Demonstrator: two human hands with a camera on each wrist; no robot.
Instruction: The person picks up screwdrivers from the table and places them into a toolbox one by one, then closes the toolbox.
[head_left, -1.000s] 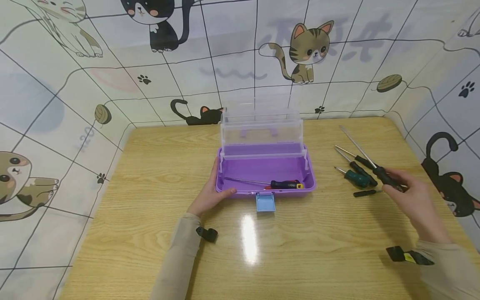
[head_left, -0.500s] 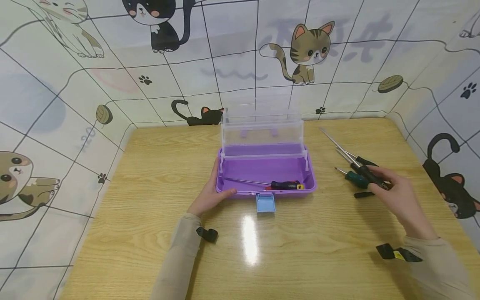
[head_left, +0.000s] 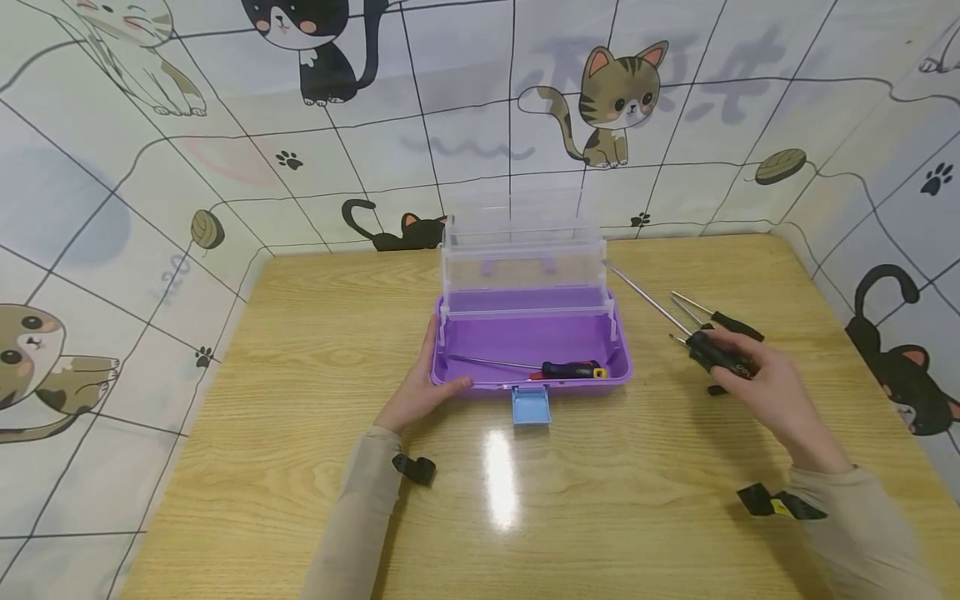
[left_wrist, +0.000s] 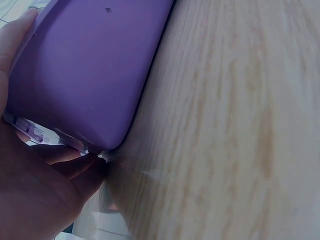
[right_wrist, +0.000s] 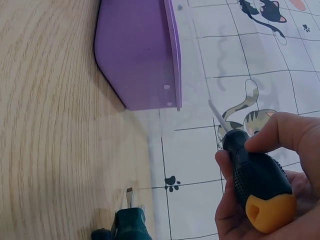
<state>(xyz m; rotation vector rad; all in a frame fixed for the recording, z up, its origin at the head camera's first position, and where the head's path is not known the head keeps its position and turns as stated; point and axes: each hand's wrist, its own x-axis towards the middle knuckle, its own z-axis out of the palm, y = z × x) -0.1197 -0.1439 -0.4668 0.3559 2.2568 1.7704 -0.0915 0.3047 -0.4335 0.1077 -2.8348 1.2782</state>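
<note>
Head: left hand (head_left: 420, 390) gripped left end of purple box (head_left: 517, 337), thumb over front rim; clear lid (head_left: 525, 258) stood open, black-handled screwdriver (head_left: 573, 370) inside. Right hand (head_left: 776, 404) clamped on long screwdriver (head_left: 712, 353), right of box, shaft angled toward it. Left wrist: thumb and fingers around box end. Right wrist: fingers curled round orange-ended handle; green-handled screwdriver (right_wrist: 130, 225) nearby.

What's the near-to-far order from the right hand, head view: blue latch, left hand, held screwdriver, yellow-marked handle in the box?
1. Held screwdriver: in the right hand.
2. Yellow-marked handle: right half of the purple box.
3. Blue latch: box front, middle.
4. Left hand: box's left end.
</note>
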